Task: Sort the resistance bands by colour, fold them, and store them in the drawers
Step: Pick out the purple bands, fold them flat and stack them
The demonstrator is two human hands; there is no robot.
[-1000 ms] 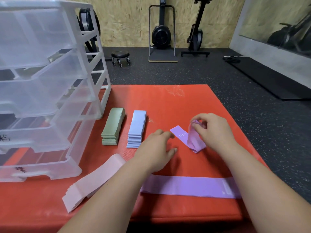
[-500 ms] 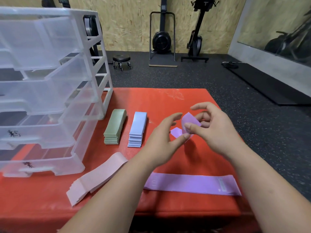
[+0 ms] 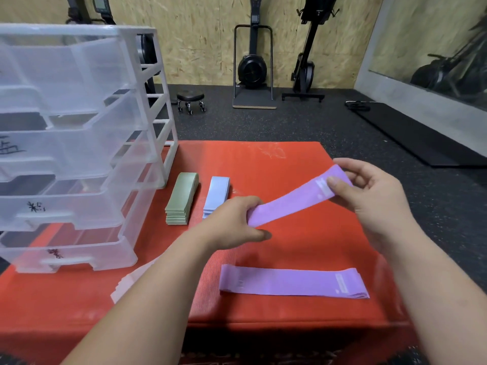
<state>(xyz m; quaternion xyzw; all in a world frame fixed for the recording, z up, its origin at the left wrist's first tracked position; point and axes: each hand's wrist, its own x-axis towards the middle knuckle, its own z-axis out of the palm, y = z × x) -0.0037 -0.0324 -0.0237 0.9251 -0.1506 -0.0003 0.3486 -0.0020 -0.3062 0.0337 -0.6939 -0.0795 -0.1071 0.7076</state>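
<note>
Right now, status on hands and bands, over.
Left hand and right hand each pinch one end of purple band, held above mat. Purple stack lies below it. Nothing between them.

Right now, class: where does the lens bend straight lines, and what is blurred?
Head view: the wide-angle lens makes the drawer unit lean and bow; the pink bands near the left forearm are smeared; the held purple band is sharp.
</note>
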